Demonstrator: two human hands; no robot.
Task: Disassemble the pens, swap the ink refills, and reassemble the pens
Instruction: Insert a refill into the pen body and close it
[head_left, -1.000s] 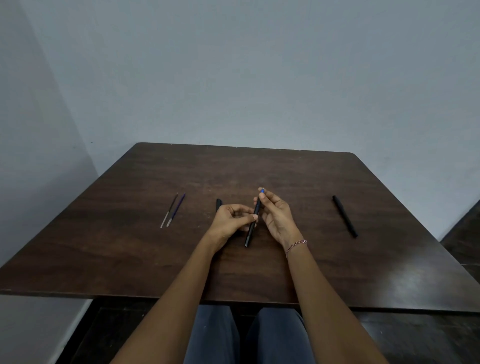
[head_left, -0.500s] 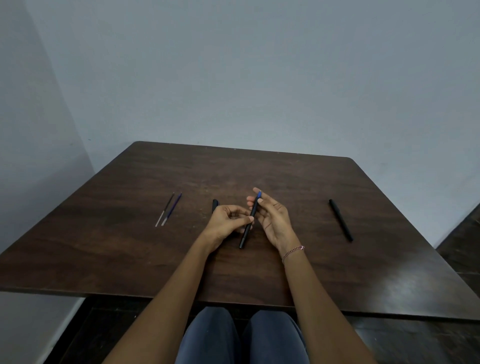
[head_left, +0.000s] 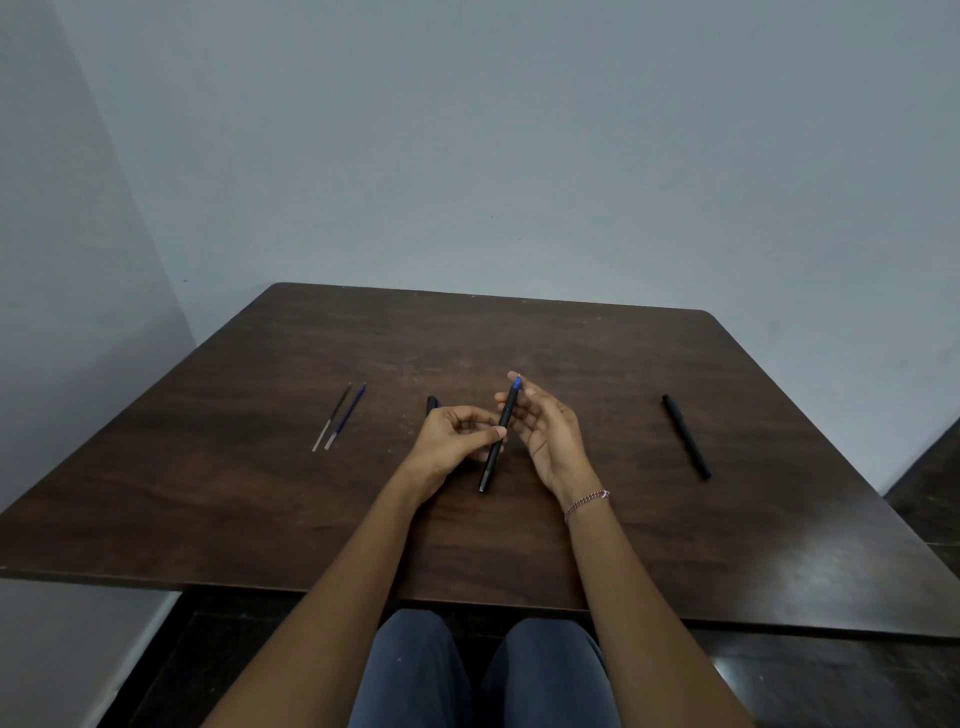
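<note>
My left hand (head_left: 452, 441) pinches a black pen barrel (head_left: 492, 457) with a blue far end, holding it tilted above the table. My right hand (head_left: 550, 431) sits just right of it, palm turned left, fingers loosely spread, fingertips by the barrel's blue end. Two thin ink refills lie side by side at the left: a dark refill (head_left: 332, 418) and a blue refill (head_left: 347, 415). A short black pen part (head_left: 432, 402) pokes out behind my left hand, mostly hidden. A second black pen (head_left: 685, 436) lies whole at the right.
Everything lies on a dark brown wooden table (head_left: 260, 493) set against a pale wall (head_left: 467, 156) at the far side and left. My knees in blue trousers (head_left: 483, 675) show under the near edge. A bracelet (head_left: 587, 500) is on my right wrist.
My right hand's fingers have loosened and spread away from the barrel's upper end. The left hand keeps its pinch on the barrel, which now tilts a little more upright.
</note>
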